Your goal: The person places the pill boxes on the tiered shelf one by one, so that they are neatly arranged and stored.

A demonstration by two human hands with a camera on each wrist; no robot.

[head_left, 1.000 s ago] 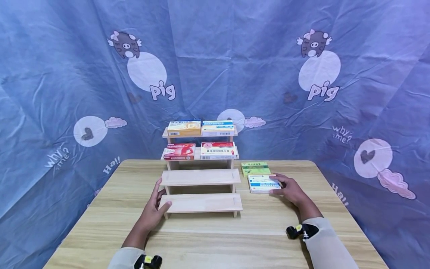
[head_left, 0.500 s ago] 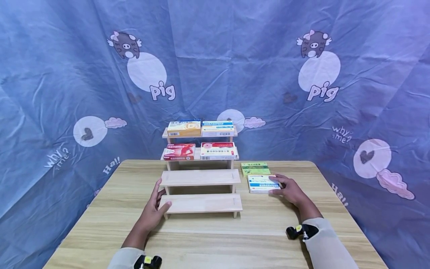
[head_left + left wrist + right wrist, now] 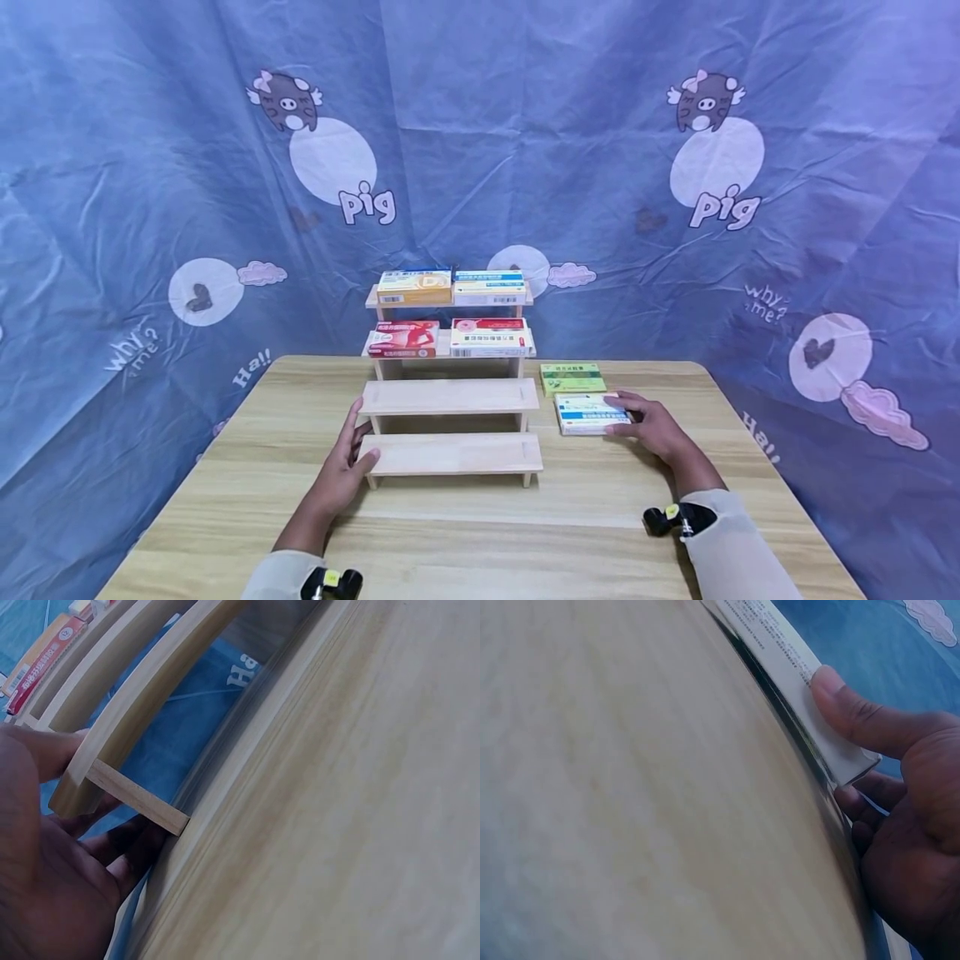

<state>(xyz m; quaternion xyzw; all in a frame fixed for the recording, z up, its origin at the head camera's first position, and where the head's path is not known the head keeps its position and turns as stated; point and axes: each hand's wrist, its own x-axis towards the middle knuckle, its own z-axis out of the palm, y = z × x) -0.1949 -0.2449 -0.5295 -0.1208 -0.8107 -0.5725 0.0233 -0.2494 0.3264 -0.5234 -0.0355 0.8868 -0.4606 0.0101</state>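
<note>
A wooden stepped display shelf (image 3: 457,452) stands at the middle of the table. My left hand (image 3: 339,477) grips its left end, the thumb over the lowest step and the fingers round behind; in the left wrist view, the thumb lies across the step (image 3: 139,705) with fingers under it. To the right of the shelf, my right hand (image 3: 660,432) pinches the right end of a white and blue medicine box (image 3: 587,413). The right wrist view shows the thumb on the long printed side of this box (image 3: 799,694), low over the table; fingertips behind are partly hidden.
A green medicine box (image 3: 572,377) lies just behind the white and blue one. On the top step are a yellow box (image 3: 414,287) and another white and blue box (image 3: 490,287). A red box (image 3: 403,339) and a red and white box (image 3: 489,337) occupy the step below.
The head view has shifted very slightly. Both hands keep their hold, and the boxes and shelf stay in place.
</note>
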